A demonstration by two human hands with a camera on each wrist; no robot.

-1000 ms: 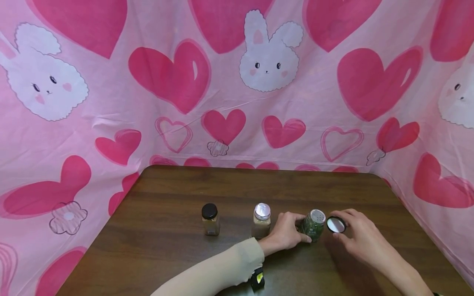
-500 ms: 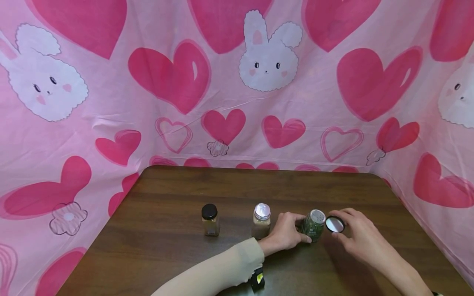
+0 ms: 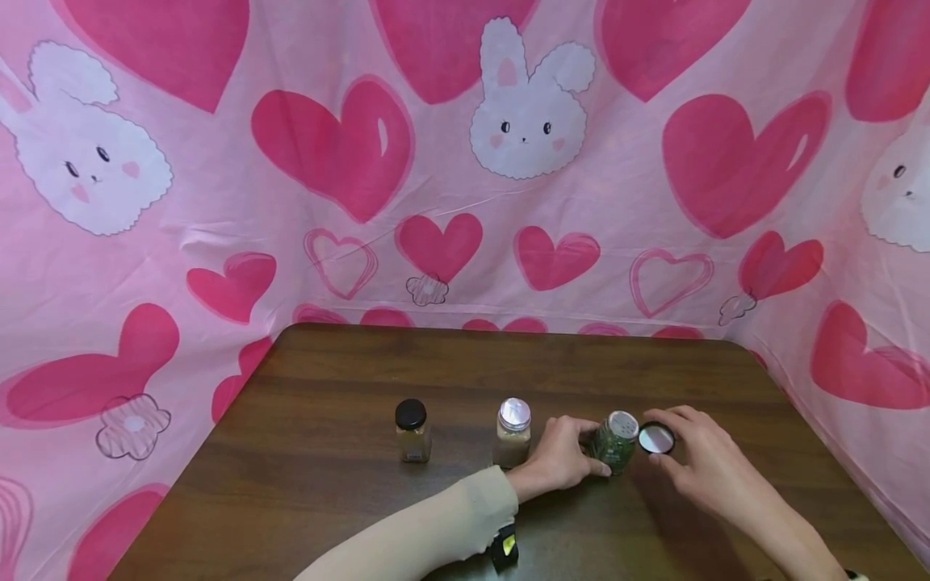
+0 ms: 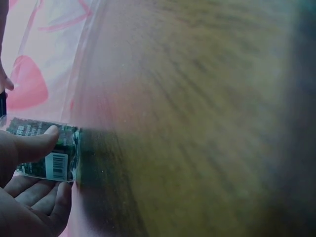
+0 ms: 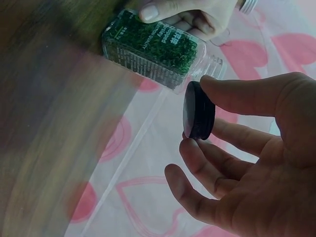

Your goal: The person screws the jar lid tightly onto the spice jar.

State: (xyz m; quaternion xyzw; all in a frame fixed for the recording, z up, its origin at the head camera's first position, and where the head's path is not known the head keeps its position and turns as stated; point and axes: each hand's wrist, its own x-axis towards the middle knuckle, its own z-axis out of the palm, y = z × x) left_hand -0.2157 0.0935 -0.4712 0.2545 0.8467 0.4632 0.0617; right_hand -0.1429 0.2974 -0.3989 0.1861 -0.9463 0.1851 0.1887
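My left hand (image 3: 561,456) grips a clear jar of green chopped parsley (image 3: 616,442), thumb on one side and fingers on the other. The jar tilts a little to the right and its perforated shaker top shows. Just right of it, my right hand (image 3: 715,464) pinches a black screw lid (image 3: 657,438) by its rim, the pale inner face toward the head camera. In the right wrist view the lid (image 5: 200,111) sits between thumb and fingers, apart from the jar (image 5: 153,47). A barcode label on the jar (image 4: 57,167) shows in the left wrist view.
Left of my left hand stands a jar with a silvery top and pale contents (image 3: 513,436). Farther left is a black-lidded jar (image 3: 413,432). All are on the brown wooden table (image 3: 327,500), with a pink heart-and-rabbit curtain (image 3: 450,186) behind it.
The lid in my right hand has shifted very slightly left, toward the parsley jar. My left hand and the jars have stayed in place.
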